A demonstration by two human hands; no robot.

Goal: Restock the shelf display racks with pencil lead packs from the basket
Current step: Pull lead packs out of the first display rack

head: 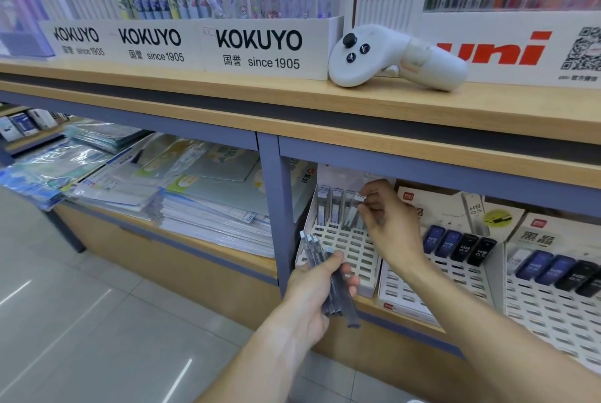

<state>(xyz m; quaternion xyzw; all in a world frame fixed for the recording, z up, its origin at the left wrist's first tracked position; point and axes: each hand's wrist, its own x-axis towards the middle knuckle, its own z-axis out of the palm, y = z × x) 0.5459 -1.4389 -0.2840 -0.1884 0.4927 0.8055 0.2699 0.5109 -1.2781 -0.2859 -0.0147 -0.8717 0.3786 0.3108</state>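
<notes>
You are standing in a stationery shop. On the far upper shelf (292, 100), rows of packaged pens stand behind white KOKUYO brand signs (258, 44), with a red uni sign (491, 51) to the right. Below on the left lie stacks of wrapped notebooks (211, 204); to the right, slotted white display racks (351, 246) hold pencil lead packs (458, 245) marked HB 0.5.

You see clear grey-tinted lead packs (338, 285), white slotted rack (353, 248), blue and black HB cases (458, 245), red uni lettering (487, 51), white controller (390, 57), black KOKUYO signs (258, 39).
</notes>
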